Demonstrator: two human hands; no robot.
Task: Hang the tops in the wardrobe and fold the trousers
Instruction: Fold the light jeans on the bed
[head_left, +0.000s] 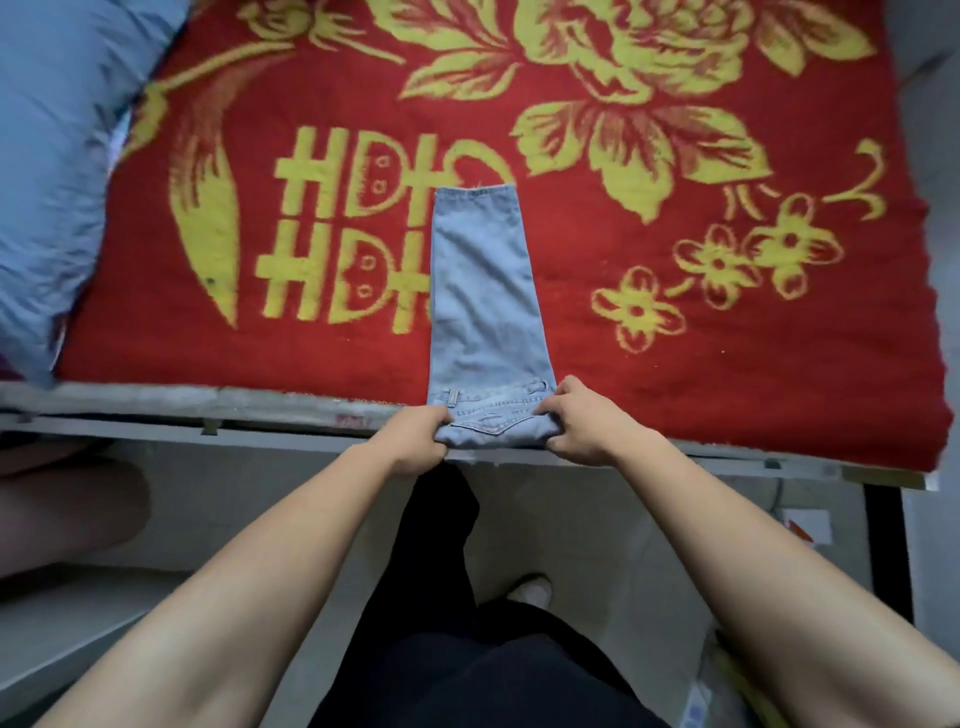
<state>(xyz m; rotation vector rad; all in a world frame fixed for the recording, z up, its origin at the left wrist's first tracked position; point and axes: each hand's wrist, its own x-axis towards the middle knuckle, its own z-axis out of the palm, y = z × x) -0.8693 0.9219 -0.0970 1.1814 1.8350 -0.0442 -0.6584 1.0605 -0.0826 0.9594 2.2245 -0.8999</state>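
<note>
Item 1: jeans (483, 291), 1 pair, light blue denim, folded lengthwise into 1 narrow strip. They lie flat on the bed, running from its near edge toward the far side, just right of the large yellow character woven into the cover. The hem end lies far, with a few loose threads showing. The waistband end lies near, at the bed's edge, with 1 belt loop and curved pocket stitching visible. Item 2: left hand (415, 439), at the left corner of the waistband end, fingers curled round the denim and gripping it. Item 3: right hand (584, 421), at the right corner of the same end, thumb on top and fingers tucked under the cloth, pinching it. The 2 hands sit apart with the width of the strip between them, and both forearms are bare. Item 4: blanket (727, 364), red with yellow flowers and leaves, spread over the bed under the jeans. Item 5: pillow (52, 156), pale blue, at the far left, overlapping the blanket's left edge. Item 6: bed rail (208, 410), pale and worn, along the near edge. Item 7: floor (597, 519), light-coloured, below the rail. Item 8: black trousers (441, 571), worn by the person. Item 9: shoe (532, 590), 1, light-coloured, on the floor.
</note>
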